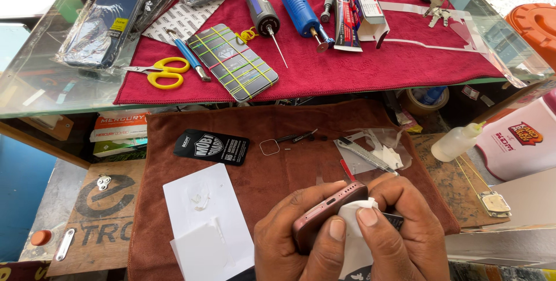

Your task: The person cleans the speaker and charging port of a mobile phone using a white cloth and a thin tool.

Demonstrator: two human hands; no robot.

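Workbench in 2 tiers: glass shelf point(35, 92) behind with a red cloth point(359, 64), brown cloth point(272, 177) on the lower bench in front.

Shelf, left to right: bagged phone cases point(107, 23); yellow-handled scissors point(159, 72); blue pen point(186, 55); phone bound with rubber bands point(234, 62); dark electric screwdriver point(263, 13); blue-handled tool point(302, 7); glue tube with its box point(353, 11); keys point(434, 6).

Lower bench, left to right: white sheets point(205, 220) lying partly over the brown cloth's left side; black sachet point(211, 146); small square frame point(269, 146); utility knife point(365, 154) on clear film; squeeze bottle point(457, 141) off the cloth at right.

Front centre: left hand point(286, 237) clenched round a pink phone point(327, 211), held edge-up just above the brown cloth, thumb on its lower side. Right hand point(399, 229) grasps the phone's right end and presses a white wipe point(353, 229) against it with the thumb. Hands touch each other.
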